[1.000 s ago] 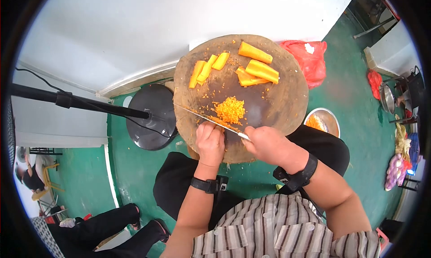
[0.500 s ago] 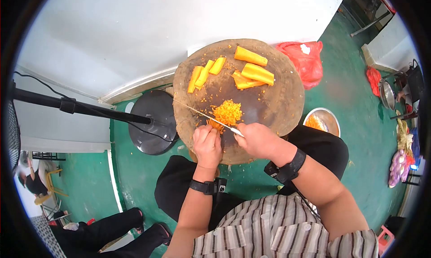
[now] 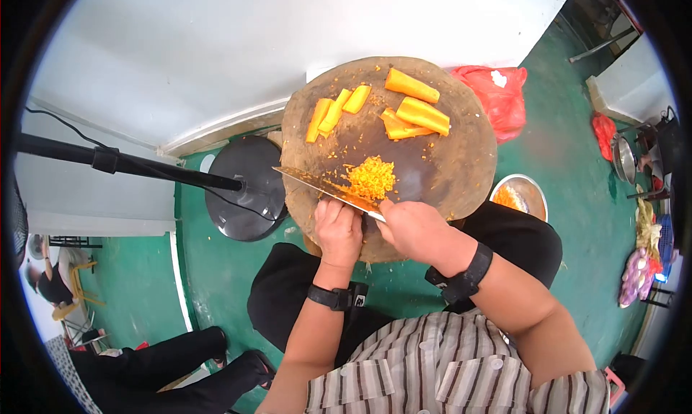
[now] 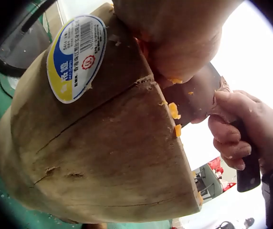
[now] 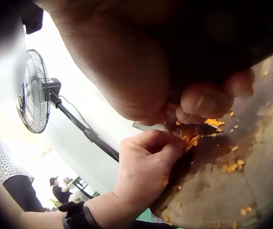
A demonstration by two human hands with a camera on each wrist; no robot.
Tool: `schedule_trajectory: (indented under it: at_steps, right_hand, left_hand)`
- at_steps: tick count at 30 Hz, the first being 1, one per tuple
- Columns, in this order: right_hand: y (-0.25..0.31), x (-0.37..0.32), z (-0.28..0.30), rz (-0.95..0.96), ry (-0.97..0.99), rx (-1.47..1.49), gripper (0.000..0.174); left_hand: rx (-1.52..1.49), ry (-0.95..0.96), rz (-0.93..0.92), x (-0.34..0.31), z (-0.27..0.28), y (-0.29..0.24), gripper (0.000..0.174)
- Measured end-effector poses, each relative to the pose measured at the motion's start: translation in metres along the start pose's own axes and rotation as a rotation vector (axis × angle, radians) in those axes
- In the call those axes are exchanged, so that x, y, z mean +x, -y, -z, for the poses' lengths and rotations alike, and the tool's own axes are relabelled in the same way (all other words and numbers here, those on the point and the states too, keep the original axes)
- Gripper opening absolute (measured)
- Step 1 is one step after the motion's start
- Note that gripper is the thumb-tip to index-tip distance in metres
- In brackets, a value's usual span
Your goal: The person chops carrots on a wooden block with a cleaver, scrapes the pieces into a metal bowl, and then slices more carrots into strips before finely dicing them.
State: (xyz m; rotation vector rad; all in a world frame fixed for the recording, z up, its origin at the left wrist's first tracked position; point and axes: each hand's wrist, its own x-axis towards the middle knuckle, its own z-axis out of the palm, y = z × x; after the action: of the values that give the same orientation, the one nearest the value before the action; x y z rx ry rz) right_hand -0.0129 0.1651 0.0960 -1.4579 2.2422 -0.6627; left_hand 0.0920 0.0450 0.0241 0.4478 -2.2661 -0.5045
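On a round wooden chopping block (image 3: 468, 158), my right hand (image 3: 418, 230) grips the dark handle (image 4: 247, 164) of a broad-bladed knife (image 3: 311, 180). Its blade slants across the block in front of my left knuckles, with orange bits stuck to its face. My left hand (image 3: 338, 230) has its fingers bent and holds carrot strips (image 5: 190, 141) down near the block's front edge. Just beyond the blade lies a heap of finely chopped carrot (image 3: 372, 176). Thick carrot pieces (image 3: 422, 116) lie at the back right, thinner slabs (image 3: 334, 113) at the back left.
A red plastic bag (image 3: 497, 100) lies behind the block at right. A metal bowl (image 3: 532, 192) with orange and white shreds stands by my right knee. The black fan base (image 3: 241, 198) and its pole (image 3: 144, 165) are at left. A white wall (image 3: 288, 39) rises behind.
The knife has lifted and tilted, so its flat face shows now where only a thin line showed before. It now hides the carrot strips by my left fingertips in the head view.
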Motion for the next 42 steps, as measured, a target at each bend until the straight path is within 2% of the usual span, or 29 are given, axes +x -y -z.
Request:
schedule_trajectory:
  at_steps: [4,10,16,18,25,31,34,37,40,42]
  right_hand:
    - [-0.013,0.001,0.006,0.021,-0.03,0.057,0.023]
    - [0.005,-0.01,0.015,-0.064,0.089,0.018,0.023]
    - [0.002,0.008,-0.002,-0.035,0.028,-0.004,0.02]
    - [-0.006,0.011,-0.002,-0.024,-0.023,0.101,0.023]
    - [0.003,-0.01,0.012,-0.073,0.096,0.05,0.023]
    - [-0.003,0.009,0.001,-0.022,0.021,0.028,0.019]
    - [-0.011,0.004,0.001,-0.062,0.034,0.094,0.021]
    - [-0.013,-0.014,0.015,-0.151,0.027,0.321,0.025]
    - [-0.007,-0.025,0.028,-0.236,0.066,0.332,0.023]
    - [-0.011,-0.031,0.029,-0.212,0.045,0.31,0.023]
  left_hand:
    - [0.008,-0.015,-0.011,0.002,0.0,0.001,0.017]
    - [0.026,-0.025,-0.015,0.0,-0.002,0.002,0.015]
    - [0.02,-0.01,-0.001,-0.002,-0.003,0.002,0.013]
    - [0.013,-0.019,-0.014,-0.001,-0.001,0.002,0.015]
    - [0.034,0.002,0.008,-0.003,-0.001,0.001,0.015]
    - [0.009,0.008,-0.003,-0.004,-0.001,0.004,0.017]
    - [-0.022,-0.008,-0.004,-0.003,0.0,0.005,0.016]
    - [-0.079,0.003,0.078,-0.004,0.002,0.006,0.015]
    - [-0.149,-0.012,0.136,0.0,0.008,0.005,0.016]
    - [-0.131,-0.037,0.15,0.006,0.012,0.008,0.02]
